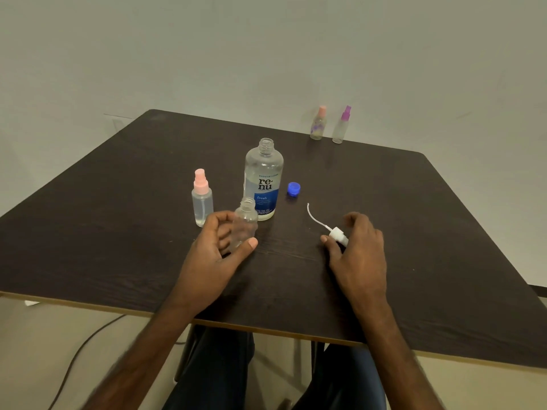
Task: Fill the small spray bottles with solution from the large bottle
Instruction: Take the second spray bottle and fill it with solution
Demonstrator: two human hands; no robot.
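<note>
The large clear solution bottle (263,179) with a blue label stands uncapped mid-table, and its blue cap (293,189) lies just to its right. In front of it, my left hand (213,253) holds a small clear bottle (244,224) upright, its neck open, thumb in front and fingers behind. A white spray head (336,233) with a thin curved dip tube lies on the table; my right hand (359,253) pinches its end between thumb and fingers. A pink-topped spray bottle (202,199) holding clear liquid stands to the left of the large bottle.
Two more small spray bottles stand at the dark table's (429,232) far edge, one with a peach top (318,124) and one with a purple top (340,125). A cable (74,359) runs across the floor at lower left. My legs are under the table's front edge.
</note>
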